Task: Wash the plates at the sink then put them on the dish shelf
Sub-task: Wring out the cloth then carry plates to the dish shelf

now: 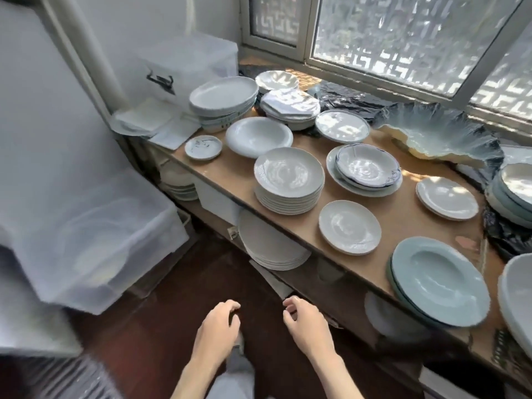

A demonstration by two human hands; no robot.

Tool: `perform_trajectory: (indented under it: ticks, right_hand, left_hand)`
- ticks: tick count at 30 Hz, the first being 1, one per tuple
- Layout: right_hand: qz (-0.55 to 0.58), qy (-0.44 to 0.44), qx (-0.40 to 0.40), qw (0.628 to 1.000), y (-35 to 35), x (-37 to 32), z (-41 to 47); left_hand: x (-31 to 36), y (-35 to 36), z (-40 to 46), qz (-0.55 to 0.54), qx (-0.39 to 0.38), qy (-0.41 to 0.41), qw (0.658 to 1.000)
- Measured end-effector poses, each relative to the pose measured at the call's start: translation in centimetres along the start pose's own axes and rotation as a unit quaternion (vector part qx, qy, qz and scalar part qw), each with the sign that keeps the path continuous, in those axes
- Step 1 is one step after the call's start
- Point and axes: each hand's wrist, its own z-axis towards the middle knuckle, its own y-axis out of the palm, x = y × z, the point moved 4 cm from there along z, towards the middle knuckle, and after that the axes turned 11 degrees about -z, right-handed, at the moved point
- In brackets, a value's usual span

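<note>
This looks like a storage corner of a kitchen or a restaurant's back room. A long wooden shelf (403,223) under a window (403,33) with patterned frosted glass carries many stacks of white and pale-green plates (288,180), a wide-rimmed green plate (439,280) and a large leaf-shaped dish (437,133) (far more crockery than most homes keep). More plates (270,249) sit on a lower shelf, and clear plastic storage bins (86,234) stand on the dark floor to the left.
</note>
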Motion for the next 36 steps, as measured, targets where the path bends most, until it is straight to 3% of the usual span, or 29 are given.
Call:
perform_trajectory:
  ticks: [13, 21, 27, 36]
  right_hand:
    - [-0.106, -0.212, -0.059, 0.97, 8.9, -21.5, -6.6]
    - [-0.161, -0.352, -0.108, 0.916, 18.1, -39.1, -16.6]
    - [-0.22, -0.48, -0.159, 0.834, 24.9, -50.5, -25.9]
    - [-0.281, -0.665, -0.213, 0.659, 35.1, -60.3, -41.9]
  left_hand:
    - [-17.1, -14.5, -13.1, -0.059, 0.198, -0.113, 0.972]
    - [-31.1, -24.5, -24.9, -0.107, 0.308, -0.186, 0.927]
    - [-39.2, -28.9, -35.3, -0.187, 0.405, -0.259, 0.857]
    - [-46.6, -26.7, -54.3, -0.215, 0.524, -0.45, 0.69]
